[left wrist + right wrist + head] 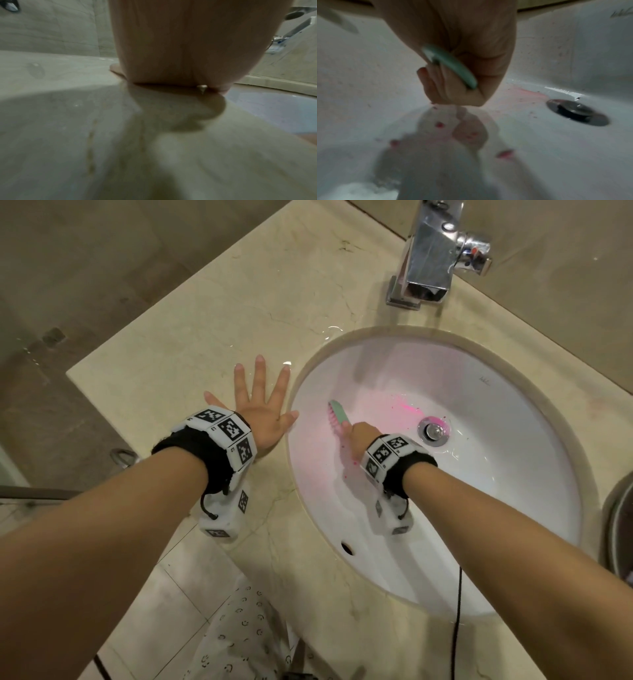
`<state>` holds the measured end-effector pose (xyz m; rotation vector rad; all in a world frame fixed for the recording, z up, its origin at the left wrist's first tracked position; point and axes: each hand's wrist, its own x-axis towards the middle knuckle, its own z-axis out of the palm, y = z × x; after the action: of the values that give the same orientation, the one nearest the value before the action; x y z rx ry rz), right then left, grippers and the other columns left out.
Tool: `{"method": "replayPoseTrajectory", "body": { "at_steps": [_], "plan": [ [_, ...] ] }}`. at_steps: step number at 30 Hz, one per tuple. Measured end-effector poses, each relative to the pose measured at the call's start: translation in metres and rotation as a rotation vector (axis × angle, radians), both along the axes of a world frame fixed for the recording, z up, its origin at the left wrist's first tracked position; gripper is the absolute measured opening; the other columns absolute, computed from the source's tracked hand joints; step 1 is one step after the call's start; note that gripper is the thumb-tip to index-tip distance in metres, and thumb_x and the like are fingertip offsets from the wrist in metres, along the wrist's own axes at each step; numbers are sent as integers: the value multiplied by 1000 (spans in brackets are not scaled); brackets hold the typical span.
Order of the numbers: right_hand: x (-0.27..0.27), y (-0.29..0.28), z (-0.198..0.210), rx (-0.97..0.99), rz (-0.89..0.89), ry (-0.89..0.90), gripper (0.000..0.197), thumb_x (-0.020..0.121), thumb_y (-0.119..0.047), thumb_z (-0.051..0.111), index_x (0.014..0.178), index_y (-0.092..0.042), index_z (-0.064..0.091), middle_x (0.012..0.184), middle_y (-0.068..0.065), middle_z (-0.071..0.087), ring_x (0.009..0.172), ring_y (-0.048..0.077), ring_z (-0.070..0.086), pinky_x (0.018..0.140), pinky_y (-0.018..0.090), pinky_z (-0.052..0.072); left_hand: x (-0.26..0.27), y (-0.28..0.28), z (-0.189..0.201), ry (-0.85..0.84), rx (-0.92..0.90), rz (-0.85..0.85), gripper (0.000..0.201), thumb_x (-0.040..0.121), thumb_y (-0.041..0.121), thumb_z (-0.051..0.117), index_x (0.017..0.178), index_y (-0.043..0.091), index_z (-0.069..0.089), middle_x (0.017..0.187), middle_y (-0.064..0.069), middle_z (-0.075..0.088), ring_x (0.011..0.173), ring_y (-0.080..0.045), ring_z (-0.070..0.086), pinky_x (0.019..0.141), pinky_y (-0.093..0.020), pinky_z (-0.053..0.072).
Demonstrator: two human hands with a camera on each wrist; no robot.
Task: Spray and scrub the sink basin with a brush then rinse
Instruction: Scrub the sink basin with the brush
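A white oval sink basin (496,474) is set into a beige marble counter (205,337). Pink smears and specks cover its left wall and the area by the drain (434,430). My right hand (359,436) grips the handle of a green brush (339,414) with pink bristles, pressed against the basin's left wall. In the right wrist view my fingers (453,83) curl round the green brush handle (452,65), near the drain (576,112). My left hand (263,405) lies flat on the counter, fingers spread, just left of the basin rim. The left wrist view shows only my palm (180,47) resting on the counter.
A chrome faucet (431,258) stands on the counter behind the basin. Water pools on the counter (329,332) near the rim. An overflow hole (346,548) sits in the near basin wall. A black cable (457,611) hangs over the front edge. A dark round container (620,529) is at the right edge.
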<state>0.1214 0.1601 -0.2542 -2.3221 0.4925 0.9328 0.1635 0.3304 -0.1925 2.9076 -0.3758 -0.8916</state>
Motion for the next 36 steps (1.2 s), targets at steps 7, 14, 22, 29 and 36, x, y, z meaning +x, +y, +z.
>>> {"method": "replayPoseTrajectory", "body": {
  "at_steps": [7, 14, 22, 29, 36],
  "plan": [
    [-9, 14, -6, 174, 38, -69, 40, 103, -27, 26, 68, -12, 40, 63, 3, 47, 64, 24, 52, 68, 30, 42, 1, 0, -1, -3, 14, -1, 64, 97, 53, 23, 145, 41, -17, 152, 2, -31, 140, -28, -26, 99, -73, -5],
    [14, 16, -8, 245, -256, -104, 51, 102, -38, 21, 68, -10, 45, 60, 5, 52, 48, 18, 47, 60, 26, 39, 1, -1, 0, 3, 17, 3, 64, 97, 53, 23, 145, 41, -17, 152, 3, -32, 140, -28, -27, 99, -73, -5],
    [3, 22, -5, 304, -222, -143, 35, 104, -23, 23, 78, -12, 45, 76, 11, 59, 65, 22, 57, 62, 27, 43, 1, -1, -2, -5, 16, 2, 64, 97, 53, 23, 144, 42, -18, 152, 3, -32, 140, -28, -27, 98, -74, -5],
    [34, 23, -4, 389, -550, -214, 45, 103, -37, 22, 85, -5, 47, 67, 9, 52, 45, 17, 52, 38, 18, 41, 2, -1, -1, 11, 20, 6, 65, 96, 54, 24, 144, 42, -19, 151, 3, -33, 140, -28, -28, 98, -74, -5],
    [19, 39, -7, 454, -364, -160, 51, 102, -40, 18, 83, -4, 48, 58, 8, 55, 46, 19, 53, 44, 22, 43, 2, -1, -1, 9, 18, 0, 66, 96, 54, 24, 144, 41, -20, 151, 2, -34, 139, -29, -28, 98, -74, -5]
  ]
}}
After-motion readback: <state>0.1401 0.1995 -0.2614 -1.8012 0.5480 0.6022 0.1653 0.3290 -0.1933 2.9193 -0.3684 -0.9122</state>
